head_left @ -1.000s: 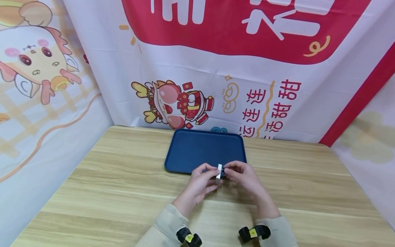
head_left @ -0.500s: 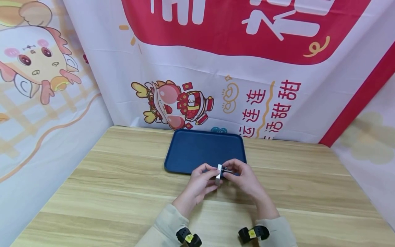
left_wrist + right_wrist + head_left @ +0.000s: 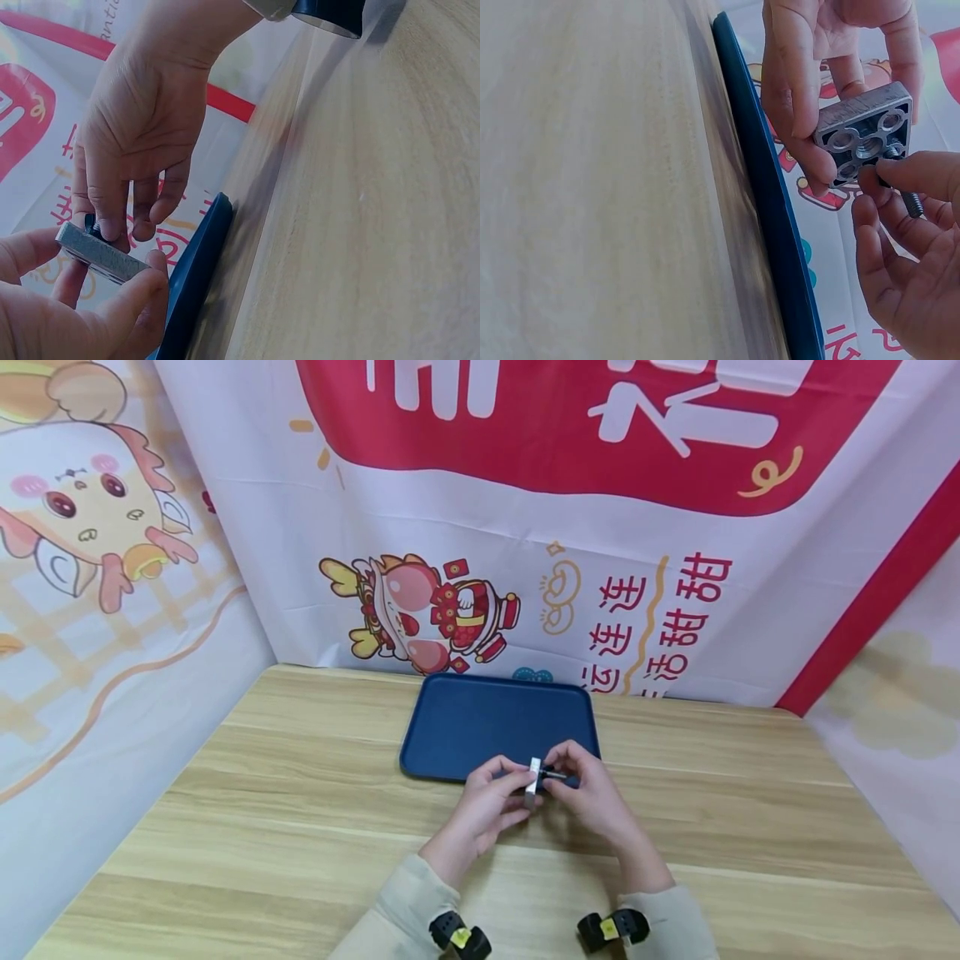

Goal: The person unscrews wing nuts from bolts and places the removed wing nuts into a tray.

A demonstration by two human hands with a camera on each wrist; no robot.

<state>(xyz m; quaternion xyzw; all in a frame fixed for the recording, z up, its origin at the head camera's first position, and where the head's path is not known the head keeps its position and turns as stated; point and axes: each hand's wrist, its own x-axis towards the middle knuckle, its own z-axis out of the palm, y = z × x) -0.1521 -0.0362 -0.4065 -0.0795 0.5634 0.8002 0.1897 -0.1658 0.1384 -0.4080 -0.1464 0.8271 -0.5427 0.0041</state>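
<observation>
A small square silver metal plate (image 3: 866, 127) with several round holes hangs above the tray's near edge. My left hand (image 3: 482, 808) holds it by its edges between thumb and fingers, tilted on edge in the head view. At its right face, my right hand (image 3: 595, 793) pinches a small black piece (image 3: 91, 225) with a threaded bolt (image 3: 913, 204) sticking out of it, away from the plate. Fingertips cover where the black piece meets the plate, so its exact fit cannot be seen. Both hands are off the table.
A dark blue tray (image 3: 495, 718) lies on the wood-grain table (image 3: 300, 827) just beyond the hands, near the back edge. Printed cloth (image 3: 480, 518) hangs behind the table and at both sides. Black wrist cameras sit on both sleeves.
My right fingers have shifted around the black piece, with the index finger rising slightly. The bolt's shaft, mostly covered a second ago, now shows. My left hand and the plate have stayed nearly still.
</observation>
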